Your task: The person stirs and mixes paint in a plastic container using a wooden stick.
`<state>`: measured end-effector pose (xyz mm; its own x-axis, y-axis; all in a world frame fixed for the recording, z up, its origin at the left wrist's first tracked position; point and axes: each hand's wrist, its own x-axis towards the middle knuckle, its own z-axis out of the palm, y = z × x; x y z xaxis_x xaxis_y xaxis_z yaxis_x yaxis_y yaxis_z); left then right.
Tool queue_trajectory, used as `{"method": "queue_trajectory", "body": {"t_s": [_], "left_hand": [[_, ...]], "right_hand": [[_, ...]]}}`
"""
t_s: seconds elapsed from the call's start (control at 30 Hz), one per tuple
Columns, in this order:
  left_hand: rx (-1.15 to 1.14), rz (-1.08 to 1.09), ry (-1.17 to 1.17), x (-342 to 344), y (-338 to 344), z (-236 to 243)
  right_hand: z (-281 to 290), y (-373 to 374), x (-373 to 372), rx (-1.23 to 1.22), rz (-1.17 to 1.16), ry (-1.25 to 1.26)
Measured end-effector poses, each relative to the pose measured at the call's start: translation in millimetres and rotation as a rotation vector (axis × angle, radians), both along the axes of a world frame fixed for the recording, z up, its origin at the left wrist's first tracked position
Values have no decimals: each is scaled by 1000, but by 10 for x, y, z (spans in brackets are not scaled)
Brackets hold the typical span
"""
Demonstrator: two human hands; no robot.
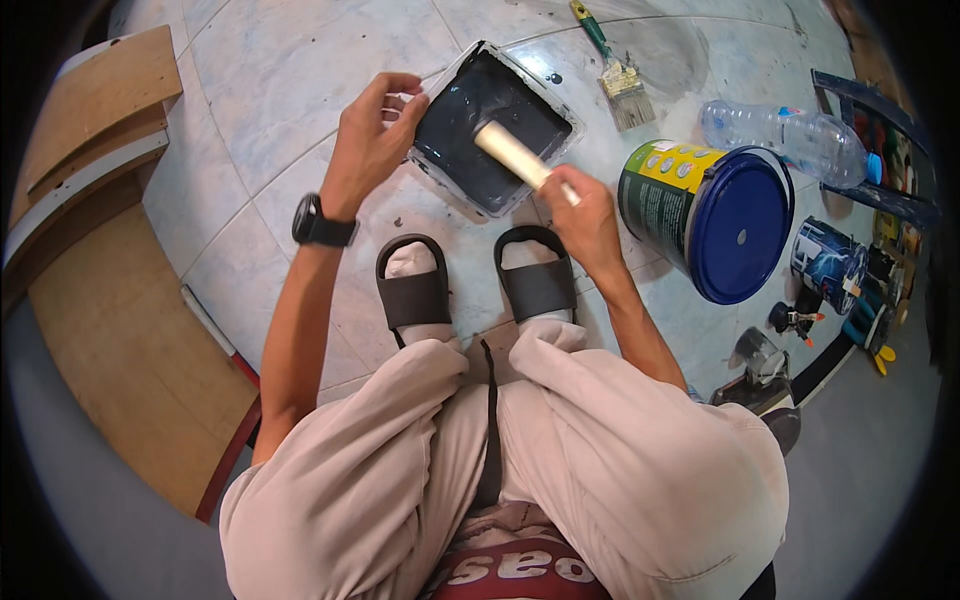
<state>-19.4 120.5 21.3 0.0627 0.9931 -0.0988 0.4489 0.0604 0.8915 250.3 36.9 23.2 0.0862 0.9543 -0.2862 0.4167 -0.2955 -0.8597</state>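
A square tray (450,140) holds dark, glossy paint. My right hand (585,215) is closed around a pale stick (510,150), whose far end sits in the paint. My left hand (378,130) is beside the tray's left rim, fingers apart and loosely curled with nothing held; I cannot tell whether a fingertip touches the rim. A paintbrush (628,98) with a green handle and stained bristles lies on the tiles behind the tray. My two feet in dark sandals (412,300) stand just below it.
A paint bucket (660,205) with a blue lid lies at right, near a plastic bottle (780,140). Beyond are a blue can (825,255), assorted tools (790,318) and a dark frame (880,200). Wooden boards (120,330) fill the left side. Pale tiles (260,80) form the floor.
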Motion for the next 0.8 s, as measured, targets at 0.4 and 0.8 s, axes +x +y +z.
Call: {"method": "queue_trajectory", "body": {"t_s": [0.4,0.8], "left_hand": [[-22,-238,257,-78,231,-121],[-249,261,-260,241,-620,-274]], "right_hand": [[94,80,12,-65,-5,-24],[39,31,95,35,-31,21]]}}
